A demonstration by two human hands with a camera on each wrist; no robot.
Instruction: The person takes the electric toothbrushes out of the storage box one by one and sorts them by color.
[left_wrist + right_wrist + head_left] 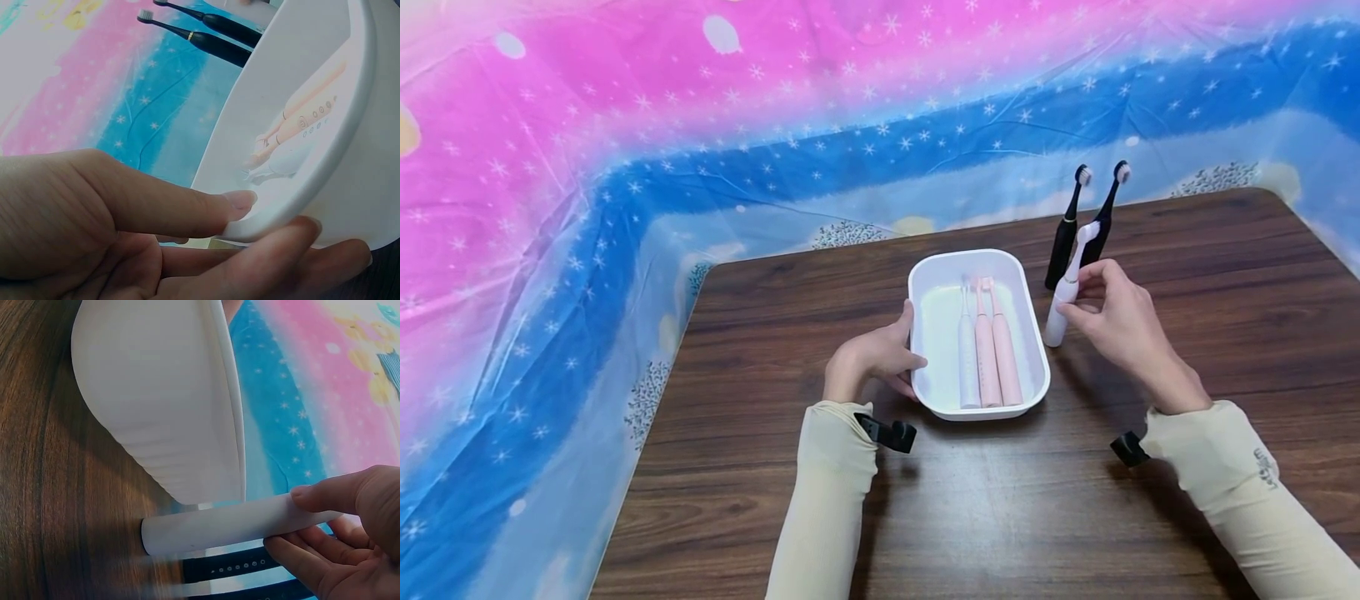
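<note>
My left hand [880,354] grips the left side of a white tray [936,325]; in the left wrist view its thumb [234,206] lies inside the rim and the fingers outside. In the tray lie a white electric toothbrush [969,367] and two pink electric toothbrushes [987,367], side by side, heads toward the back. My right hand [1123,321] pinches another white electric toothbrush [1056,325], held nearly upright just right of the tray. Its base [150,536] is down by the tabletop; I cannot tell whether it touches.
Two black electric toothbrushes [1061,250] stand upright behind my right hand, one partly hidden by the white one. Everything is on a dark wood table [767,367]. A pink and blue patterned cloth [760,100] hangs behind and to the left.
</note>
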